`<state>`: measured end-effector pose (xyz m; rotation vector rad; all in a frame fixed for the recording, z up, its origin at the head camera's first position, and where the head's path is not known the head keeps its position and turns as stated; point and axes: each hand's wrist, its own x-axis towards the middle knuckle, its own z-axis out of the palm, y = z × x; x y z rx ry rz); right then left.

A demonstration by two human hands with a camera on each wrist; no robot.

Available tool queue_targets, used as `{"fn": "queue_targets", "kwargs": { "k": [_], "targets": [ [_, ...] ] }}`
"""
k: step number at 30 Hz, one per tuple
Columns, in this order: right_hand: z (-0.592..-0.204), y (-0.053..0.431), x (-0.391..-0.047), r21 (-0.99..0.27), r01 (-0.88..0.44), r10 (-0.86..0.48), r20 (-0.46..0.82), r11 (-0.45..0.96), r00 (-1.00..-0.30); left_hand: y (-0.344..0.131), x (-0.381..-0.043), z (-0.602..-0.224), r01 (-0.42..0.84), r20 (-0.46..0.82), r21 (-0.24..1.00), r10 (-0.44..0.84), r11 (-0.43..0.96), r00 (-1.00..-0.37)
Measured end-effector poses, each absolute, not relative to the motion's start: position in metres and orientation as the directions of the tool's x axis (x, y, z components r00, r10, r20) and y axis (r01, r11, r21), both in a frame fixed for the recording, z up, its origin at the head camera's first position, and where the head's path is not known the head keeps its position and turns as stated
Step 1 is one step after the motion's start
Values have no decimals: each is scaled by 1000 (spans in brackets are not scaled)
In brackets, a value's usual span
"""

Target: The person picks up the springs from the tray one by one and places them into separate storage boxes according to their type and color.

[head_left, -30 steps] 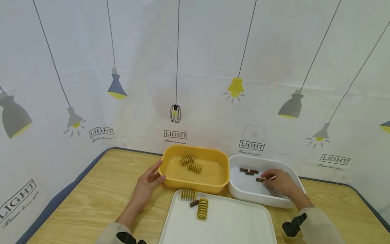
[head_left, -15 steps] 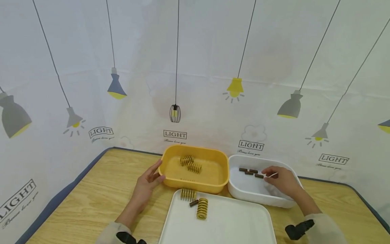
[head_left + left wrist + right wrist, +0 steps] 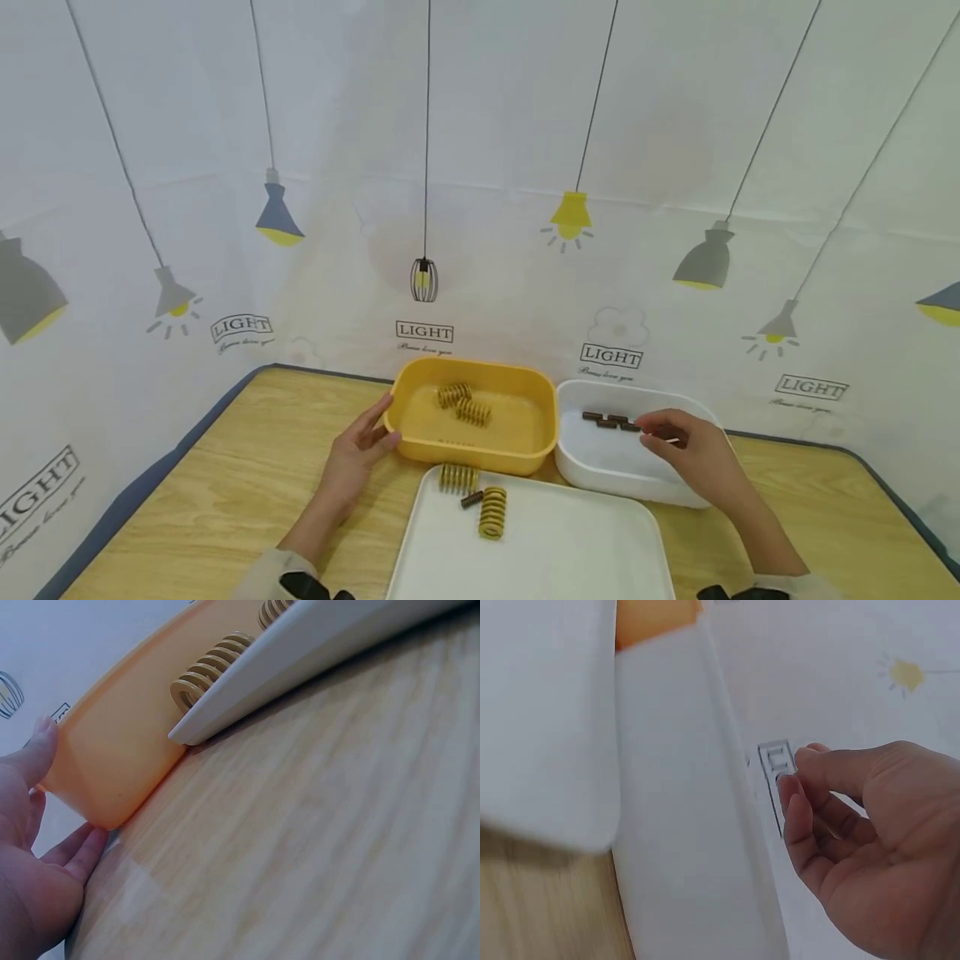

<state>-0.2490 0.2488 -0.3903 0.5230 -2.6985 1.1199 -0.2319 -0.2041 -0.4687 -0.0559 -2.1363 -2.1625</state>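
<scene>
My left hand (image 3: 351, 462) touches the left end of a yellow bin (image 3: 480, 454), fingers and thumb spread around its corner. Two large yellow coil springs (image 3: 473, 412) lie inside that bin. Over the white bin (image 3: 637, 483) at the right hangs my right hand (image 3: 693, 450), its fingers loosely curled. Thumb and fingertips come close together in the right wrist view, with nothing visible between them. Several small dark brown springs (image 3: 607, 425) lie grouped in the white bin. The rightmost brown spring (image 3: 630, 427) sits right at the right fingertips, which overlap its end.
In front of the bins lies a white tray (image 3: 570, 550). On it are two yellow springs (image 3: 492, 512), one standing out nearer me, and a small brown spring (image 3: 472, 499). The wooden table (image 3: 202, 500) ends at a curtain printed with lamps behind the bins.
The rightmost brown spring has shifted away from me, closer to the other brown ones. My right hand drew back a little, then returned to the spring. The left hand stays at the yellow bin.
</scene>
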Motion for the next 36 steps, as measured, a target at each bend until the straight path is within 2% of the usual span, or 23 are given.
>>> {"fn": "queue_targets", "kwargs": {
  "k": [4, 9, 16, 21, 29, 36],
  "targets": [
    [-393, 229, -239, -678, -438, -274, 343, 590, -899, -205, -232, -470, 97, 96, 995, -45, -17, -994],
    [-394, 205, -228, -712, -471, -323, 346, 521, -881, -204, -231, -470, 97, 96, 995, -39, -25, -995],
    [-389, 174, -215, -761, -467, -428, 276, 450, -861, -203, -230, -467, 108, 108, 994, -43, -4, -993],
    [-389, 156, -210, -790, -480, -531, 238, 381, -813, -204, -230, -468, 125, 125, 992, -39, -5, -991],
    [-398, 135, -205, -766, -527, -663, 181, 368, -726, -204, -231, -471, 120, 119, 993, -43, -20, -992],
    [-409, 125, -208, -779, -528, -704, 163, 338, -691, -204, -232, -469, 107, 106, 994, -40, -23, -994]
  ]
}}
